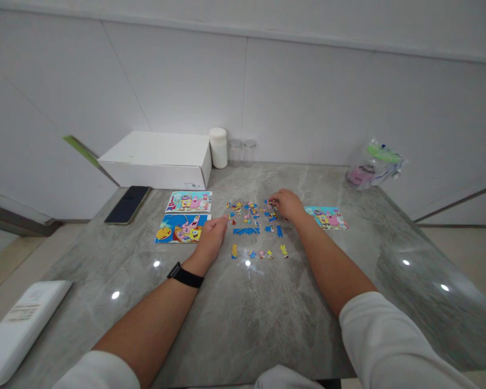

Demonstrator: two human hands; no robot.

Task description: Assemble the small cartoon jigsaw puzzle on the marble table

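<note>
Several small loose puzzle pieces [251, 213] lie scattered in the middle of a grey marble table [243, 313]. My right hand [287, 204] rests at the right side of the scatter, fingers curled and pinching at a piece I cannot make out clearly. My left hand [213, 235], with a black wristband, lies loosely curled at the scatter's left edge, its fingertip near a piece. A short joined row of blue pieces [246, 231] sits between my hands. A few single pieces [263, 253] lie nearer to me.
Two finished cartoon puzzle pictures [183, 217] lie at the left, a third [327, 217] at the right. A white box [157, 159], a white jar [218, 147], two clear jars, a phone [127, 204], a plastic bag [375, 162] and a white device [20, 324] stand around the edges.
</note>
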